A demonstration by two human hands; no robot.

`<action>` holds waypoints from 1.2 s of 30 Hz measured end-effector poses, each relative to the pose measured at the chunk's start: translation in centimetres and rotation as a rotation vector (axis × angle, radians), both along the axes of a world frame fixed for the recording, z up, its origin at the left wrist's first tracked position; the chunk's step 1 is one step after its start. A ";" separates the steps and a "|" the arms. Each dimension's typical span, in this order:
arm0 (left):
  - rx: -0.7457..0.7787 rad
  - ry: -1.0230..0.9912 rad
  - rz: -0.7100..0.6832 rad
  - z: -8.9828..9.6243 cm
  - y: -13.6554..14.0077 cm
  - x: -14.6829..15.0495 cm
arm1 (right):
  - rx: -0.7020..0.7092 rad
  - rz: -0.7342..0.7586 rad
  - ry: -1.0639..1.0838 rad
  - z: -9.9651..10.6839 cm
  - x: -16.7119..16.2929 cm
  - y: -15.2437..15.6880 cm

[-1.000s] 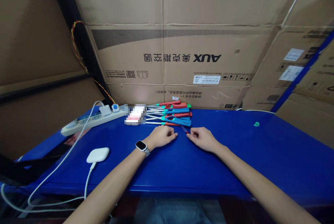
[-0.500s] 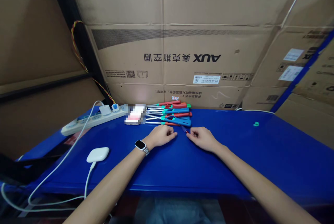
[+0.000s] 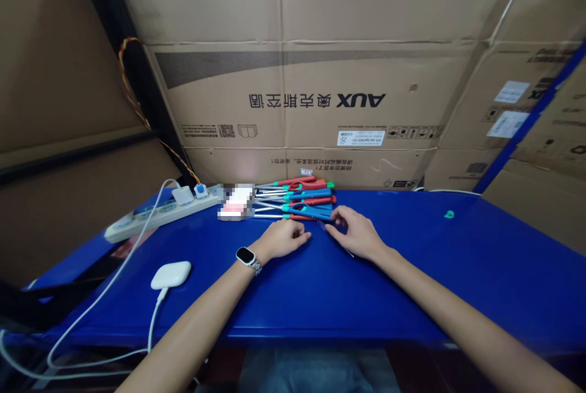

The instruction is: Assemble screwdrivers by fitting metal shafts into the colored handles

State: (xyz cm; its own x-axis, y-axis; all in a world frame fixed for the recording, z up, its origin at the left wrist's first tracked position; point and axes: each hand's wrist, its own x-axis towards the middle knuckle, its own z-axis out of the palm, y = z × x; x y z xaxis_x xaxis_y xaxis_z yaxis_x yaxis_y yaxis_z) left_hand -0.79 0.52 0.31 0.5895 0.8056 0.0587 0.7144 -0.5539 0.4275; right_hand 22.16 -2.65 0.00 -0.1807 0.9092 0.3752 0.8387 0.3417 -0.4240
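The slim dark thing [image 3: 321, 225] lies just in front of the lighters [image 3: 315, 212], by the handle end of the nearest ones, and runs toward the right hand [image 3: 357, 232]. A moment ago a red bit of it showed at that hand's fingertips; now the red is out of sight, and a thin pale edge [image 3: 350, 252] shows on the near side of the palm (perhaps its other end, perhaps something else). The right hand has opened — forefinger lifted up beside the blue handle, thumb lower, a gap between them. Whether this grip pinches the slim thing under the thumb, or touches the handle, I cannot tell. The change seems to be one of hold, not of place: the lighters lie as they did.

The left hand [image 3: 280, 240] has not stirred. It rests on the counter [image 3: 412, 295] in front of the metal stems, loosely curled, thumb out; nothing shows in it, though its palm is hidden.

Further out, a blurred phone [image 3: 237, 202] sits at the stem ends, then the power strip [image 3: 155, 219] and a white case [image 3: 171, 275] — and, far right, a green scrap [image 3: 449, 215]. Cardboard [image 3: 320, 75] stands behind.
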 end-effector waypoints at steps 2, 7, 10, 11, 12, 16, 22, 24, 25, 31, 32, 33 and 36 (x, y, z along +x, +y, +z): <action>0.004 -0.002 -0.005 0.0 0.0 0.0 | 0.085 0.029 -0.031 0.4 -0.3 0.7; -0.013 -0.015 -0.003 0.1 0.0 -0.1 | 0.152 0.101 -0.086 1.3 -1.5 3.2; -0.018 -0.038 -0.003 0.2 0.0 -0.2 | 0.120 0.087 -0.118 1.5 -2.5 4.5; -0.015 -0.048 -0.004 0.3 0.0 -0.2 | 0.101 0.080 -0.131 1.5 -2.8 4.9; -0.010 -0.059 -0.005 0.3 0.1 -0.3 | 0.083 0.073 -0.145 1.5 -3.0 5.2; 0.039 -0.090 0.003 0.5 0.1 -0.5 | 0.051 0.063 -0.182 0.8 -3.5 5.9; 0.121 -0.112 0.053 1.0 0.2 -1.0 | 0.084 0.059 -0.118 0.1 -3.4 6.1; 0.184 -0.137 0.101 1.3 0.3 -1.5 | 0.102 0.059 -0.086 0.2 -3.2 5.8; 0.228 -0.157 0.121 1.5 0.4 -1.8 | 0.114 0.060 -0.070 0.4 -3.1 5.6; 0.552 -0.198 0.095 2.3 0.9 -3.3 | 0.153 0.087 0.024 1.3 -2.2 3.4; 0.570 -0.183 0.088 2.3 0.9 -3.4 | 0.142 0.086 0.050 1.3 -2.0 2.9; 0.576 -0.163 0.082 2.3 1.0 -3.5 | 0.115 0.083 0.085 1.2 -1.9 2.5; 0.576 -0.091 0.051 2.2 1.3 -3.9 | -0.021 0.070 0.234 0.9 -1.5 1.5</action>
State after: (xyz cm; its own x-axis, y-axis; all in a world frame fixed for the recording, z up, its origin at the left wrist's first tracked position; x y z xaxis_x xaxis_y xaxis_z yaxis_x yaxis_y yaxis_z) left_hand -4.72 1.84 2.56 0.5232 0.6560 0.5440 0.7205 -0.6814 0.1286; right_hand 20.70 -1.16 0.95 -0.1538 0.9056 0.3952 0.6916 0.3843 -0.6115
